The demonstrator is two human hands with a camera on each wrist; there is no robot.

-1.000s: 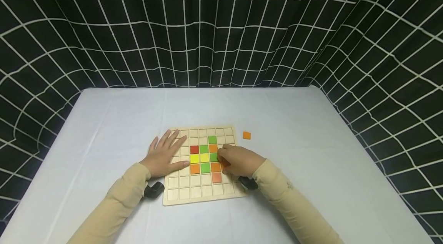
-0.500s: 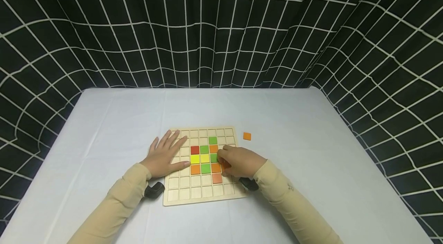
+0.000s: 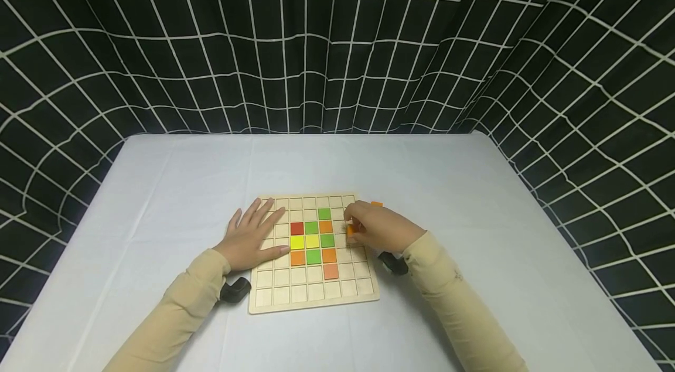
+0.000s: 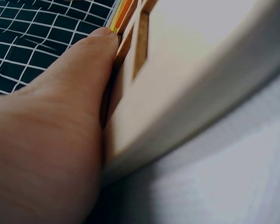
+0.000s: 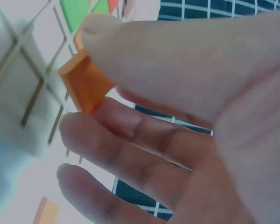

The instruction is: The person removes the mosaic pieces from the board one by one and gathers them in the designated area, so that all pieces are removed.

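Note:
My left hand (image 3: 248, 243) lies with spread fingers on the left side of a wooden grid board (image 3: 311, 293), its thumb pointing at the coloured tiles. Over the board's right edge, my right hand (image 3: 382, 228) pinches an orange square tile (image 5: 86, 84) between thumb and fingers. In the right wrist view that tile is tilted, close to the grid. Red, green, yellow, orange and salmon tiles fill cells in the middle, among them a yellow tile (image 3: 312, 241) and a salmon tile (image 3: 330, 271).
A loose orange tile (image 3: 377, 204) lies on the white tablecloth (image 3: 448, 184) just beyond my right hand, partly hidden by it. A black curtain with white grid lines (image 3: 327, 44) surrounds the table at the back and sides.
My right hand has moved right and slightly away from me, carrying the orange tile off the cells beside the coloured tiles. The left hand has stayed still.

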